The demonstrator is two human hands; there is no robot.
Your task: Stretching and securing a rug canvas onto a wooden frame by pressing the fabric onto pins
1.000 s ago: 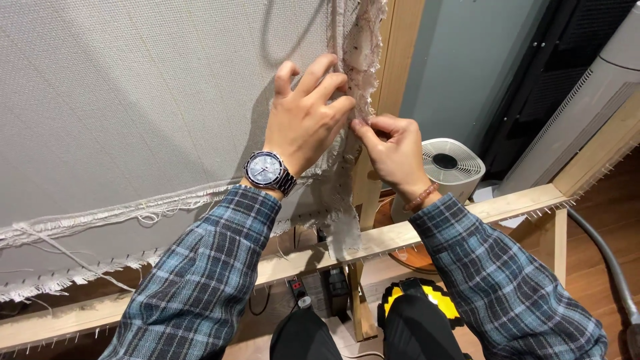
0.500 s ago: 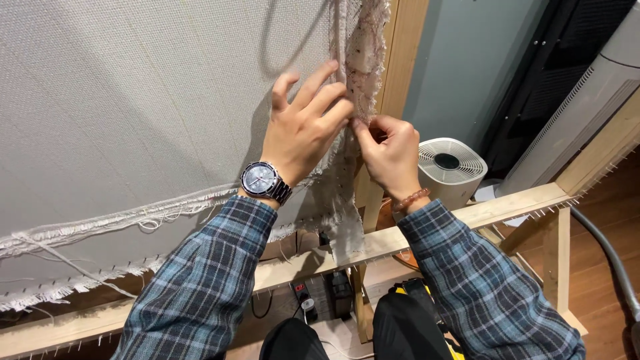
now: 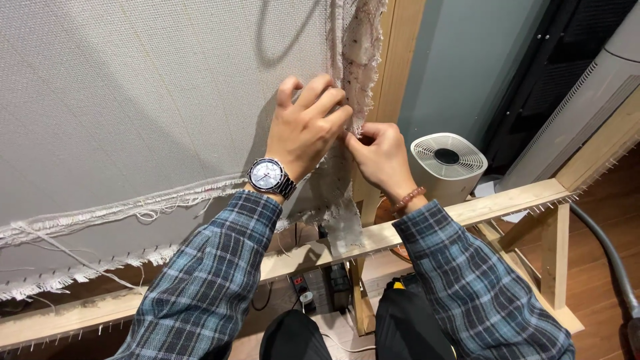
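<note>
Head view: a grey woven cloth point(image 3: 153, 93) hangs stretched over a wooden frame point(image 3: 400, 73), filling the left and middle of the picture. Its frayed edge point(image 3: 360, 60) runs down along the frame's upright post, pale and ragged with loose threads.

The left hand point(image 3: 307, 130) lies on the cloth just beside that edge, fingers bent and close together, the fingertips pressing the cloth at the fray. It is partly closed; whether it pinches the cloth cannot be told. A steel watch point(image 3: 268, 176) sits on its wrist.

The right hand point(image 3: 380, 157) is just right of it, nearly touching, curled with thumb and forefinger pinched together on the frayed edge low down. A bead bracelet point(image 3: 408, 199) circles its wrist. Both arms wear blue plaid sleeves point(image 3: 200, 287).

Below the hands a horizontal wooden rail point(image 3: 507, 203) crosses the frame, with small nails along its underside. A second frayed hem point(image 3: 120, 210) runs across the cloth at lower left.

Behind the rail, near the right hand, stands a white fan point(image 3: 447, 163). A grey hose point(image 3: 610, 257) curves over the wood floor point(image 3: 600, 200) at right. A power strip point(image 3: 303, 288) lies below the rail.
</note>
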